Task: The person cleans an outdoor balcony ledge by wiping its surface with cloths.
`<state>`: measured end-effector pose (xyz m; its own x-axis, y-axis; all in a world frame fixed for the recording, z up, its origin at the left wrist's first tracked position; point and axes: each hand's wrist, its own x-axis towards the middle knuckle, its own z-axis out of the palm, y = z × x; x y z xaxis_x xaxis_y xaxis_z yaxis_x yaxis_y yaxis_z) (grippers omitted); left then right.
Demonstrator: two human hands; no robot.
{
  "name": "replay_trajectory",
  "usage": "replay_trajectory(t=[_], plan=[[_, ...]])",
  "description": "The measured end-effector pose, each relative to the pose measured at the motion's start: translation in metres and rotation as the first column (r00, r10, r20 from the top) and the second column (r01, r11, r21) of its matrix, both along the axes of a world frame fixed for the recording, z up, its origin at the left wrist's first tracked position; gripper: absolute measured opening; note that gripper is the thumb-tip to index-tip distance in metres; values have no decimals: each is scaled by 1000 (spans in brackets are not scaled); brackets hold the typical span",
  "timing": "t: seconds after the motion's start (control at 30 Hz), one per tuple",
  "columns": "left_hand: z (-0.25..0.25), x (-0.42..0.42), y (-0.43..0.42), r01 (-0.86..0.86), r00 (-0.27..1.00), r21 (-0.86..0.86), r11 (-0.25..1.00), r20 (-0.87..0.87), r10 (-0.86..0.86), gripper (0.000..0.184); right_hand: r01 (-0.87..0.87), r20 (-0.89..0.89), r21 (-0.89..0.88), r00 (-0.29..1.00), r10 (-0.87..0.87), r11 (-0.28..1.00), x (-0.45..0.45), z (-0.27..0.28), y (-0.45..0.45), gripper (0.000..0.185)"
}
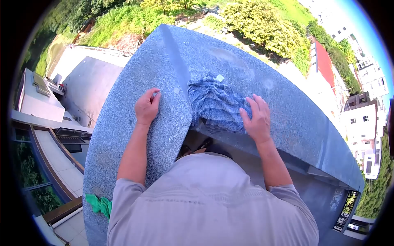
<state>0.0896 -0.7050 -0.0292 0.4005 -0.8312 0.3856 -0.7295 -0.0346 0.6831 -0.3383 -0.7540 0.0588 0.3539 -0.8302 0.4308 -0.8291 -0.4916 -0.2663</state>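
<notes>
A crumpled blue-grey patterned cloth (215, 102) with a small white tag (220, 78) lies in folds across the speckled granite ledge (123, 119). Its lower part drapes over the ledge's inner edge. At the cloth's right border is my right hand (258, 119), fingers spread and thumb apart; I cannot tell whether the fingertips touch the fabric. To the left, apart from the cloth, my left hand (147, 107) is over the granite with its fingers curled in and thumb close to them. Nothing shows in its grasp.
A green cloth (99, 205) lies on the ledge near my left elbow. The ledge's outer edge curves around, with trees (266, 26), a pale paved yard (88, 82) and white buildings (361, 127) far below. A shoe (206, 143) shows beneath the inner edge.
</notes>
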Motion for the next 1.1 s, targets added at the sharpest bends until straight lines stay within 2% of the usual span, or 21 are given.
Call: replay_trajectory(t=[0.07, 0.13, 0.23, 0.37, 0.5, 0.63, 1.1], plan=[[1, -1, 1, -1, 1000, -12, 1000, 1, 1, 18, -118, -23, -7, 993, 117, 993, 55, -10, -3, 63], [2, -2, 1, -1, 1000, -10, 1000, -2, 1, 18, -187, -97, 75, 976, 194, 979, 87, -45, -16, 71], [4, -2, 2, -10, 1000, 3, 1000, 1, 10, 18, -194, -131, 113, 969, 208, 975, 96, -60, -28, 75], [12, -8, 4, -47, 999, 16, 999, -13, 47, 19, -214, -104, 129, 968, 228, 968, 94, -61, -32, 75], [14, -8, 4, -28, 999, -40, 999, 31, 29, 19, -212, -110, 130, 968, 227, 969, 94, -59, -32, 74], [14, -9, 5, -37, 998, -1, 999, 51, 37, 17, -206, -132, 132, 966, 224, 970, 94, -55, -31, 73], [13, -7, 11, -25, 999, -53, 998, 41, 27, 18, -206, -214, 115, 950, 227, 972, 96, -63, -31, 71]])
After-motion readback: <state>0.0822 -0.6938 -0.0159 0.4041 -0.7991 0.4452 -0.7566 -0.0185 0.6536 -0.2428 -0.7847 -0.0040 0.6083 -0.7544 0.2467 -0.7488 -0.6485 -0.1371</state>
